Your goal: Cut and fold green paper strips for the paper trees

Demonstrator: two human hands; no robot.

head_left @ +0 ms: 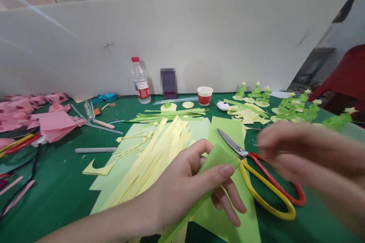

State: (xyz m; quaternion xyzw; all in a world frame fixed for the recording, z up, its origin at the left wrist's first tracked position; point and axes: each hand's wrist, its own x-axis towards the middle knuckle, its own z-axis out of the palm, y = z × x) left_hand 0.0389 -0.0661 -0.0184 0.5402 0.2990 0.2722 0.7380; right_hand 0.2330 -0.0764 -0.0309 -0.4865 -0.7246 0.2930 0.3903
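Observation:
Between its thumb and fingers, my left hand [196,182] grips a folded strip of green paper [219,156] that slants down toward the front edge of the view. My right hand [291,152] is blurred by motion at the right, above the handles of the scissors [265,178]; its fingers cannot be made out. The scissors have one red and one yellow handle and lie partly on a green paper sheet [228,129]. Under and beside my left wrist spreads a pile of pale yellow paper strips [154,155].
A water bottle [141,83] and a paper cup [205,96] stand before a white board [182,38]. Green spiral paper pieces with stars [296,106] sit at the right. Pink paper shapes [54,121], glue sticks [95,150] and cables [35,159] lie left on the green table.

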